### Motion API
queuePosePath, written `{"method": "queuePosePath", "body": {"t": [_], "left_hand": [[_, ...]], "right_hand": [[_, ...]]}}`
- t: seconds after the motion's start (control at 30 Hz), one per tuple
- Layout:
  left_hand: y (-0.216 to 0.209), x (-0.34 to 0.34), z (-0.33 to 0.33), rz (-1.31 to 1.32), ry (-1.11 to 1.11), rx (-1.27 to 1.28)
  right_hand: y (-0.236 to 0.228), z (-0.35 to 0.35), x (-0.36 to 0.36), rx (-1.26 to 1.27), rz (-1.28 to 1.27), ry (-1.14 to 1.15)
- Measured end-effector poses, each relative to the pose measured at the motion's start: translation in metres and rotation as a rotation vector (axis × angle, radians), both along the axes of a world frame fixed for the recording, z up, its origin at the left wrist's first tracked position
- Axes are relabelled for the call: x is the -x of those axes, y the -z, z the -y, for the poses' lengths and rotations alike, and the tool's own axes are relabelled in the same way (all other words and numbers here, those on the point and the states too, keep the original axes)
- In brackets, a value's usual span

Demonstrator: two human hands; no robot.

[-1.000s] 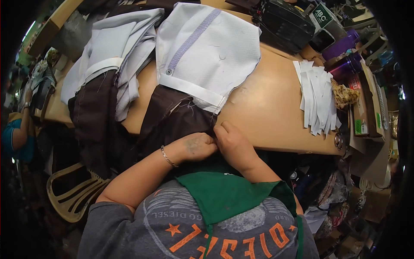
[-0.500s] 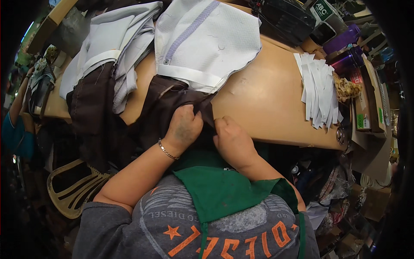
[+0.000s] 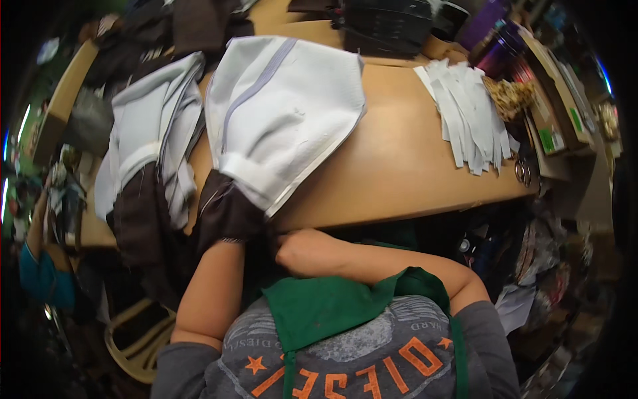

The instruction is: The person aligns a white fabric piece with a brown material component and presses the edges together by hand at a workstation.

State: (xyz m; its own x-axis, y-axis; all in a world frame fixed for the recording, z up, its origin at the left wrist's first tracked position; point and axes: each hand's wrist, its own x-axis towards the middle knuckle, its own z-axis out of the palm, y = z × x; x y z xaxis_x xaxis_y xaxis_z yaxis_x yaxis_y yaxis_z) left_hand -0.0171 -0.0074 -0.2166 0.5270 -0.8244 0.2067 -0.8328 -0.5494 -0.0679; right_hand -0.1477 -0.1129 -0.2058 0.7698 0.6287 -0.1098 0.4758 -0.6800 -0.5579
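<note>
A white quilted fabric piece (image 3: 299,113) with a grey-purple stripe lies on the table before me, a white band (image 3: 249,176) across its lower end. Dark brown cloth (image 3: 229,206) joins that band and hangs over the table's front edge. My left forearm (image 3: 212,286) reaches up into the brown cloth, which covers the left hand past a chain bracelet; its fingers are hidden. Beside the cloth's lower right edge, my right hand (image 3: 302,254) is curled closed, slightly blurred, seemingly gripping that edge. Further left lies a folded stack of similar white and brown pieces (image 3: 143,133).
White strips (image 3: 465,120) lie in a pile at the table's right, near scissors (image 3: 523,171) and a cardboard box (image 3: 555,113). A black case (image 3: 385,26) stands at the back. A tan chair (image 3: 136,339) is at lower left; another person's arm (image 3: 36,233) shows at far left.
My left hand has gone from gripping the brown cloth on the outside to inside it. My right hand has moved left and lower. The white piece has shifted left and down in view.
</note>
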Motion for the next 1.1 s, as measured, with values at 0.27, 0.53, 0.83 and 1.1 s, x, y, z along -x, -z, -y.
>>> {"method": "queuePosePath", "body": {"t": [0.27,0.53,0.83,1.1], "left_hand": [[-0.048,-0.031,-0.022,-0.197,-0.085,0.211],[-0.055,-0.001,-0.055,-0.711,-0.242,0.737],[-0.071,0.012,-0.025,-1.342,-0.290,1.104],[0.008,0.007,0.031,-2.837,0.145,1.286]], "right_hand": [[-0.021,0.126,0.013,-1.249,-0.354,0.691],[0.019,0.153,-0.032,-0.908,-0.051,1.058],[-0.061,0.209,0.002,-0.127,1.335,1.070],[-0.052,0.197,0.048,-0.187,1.100,1.127]]}}
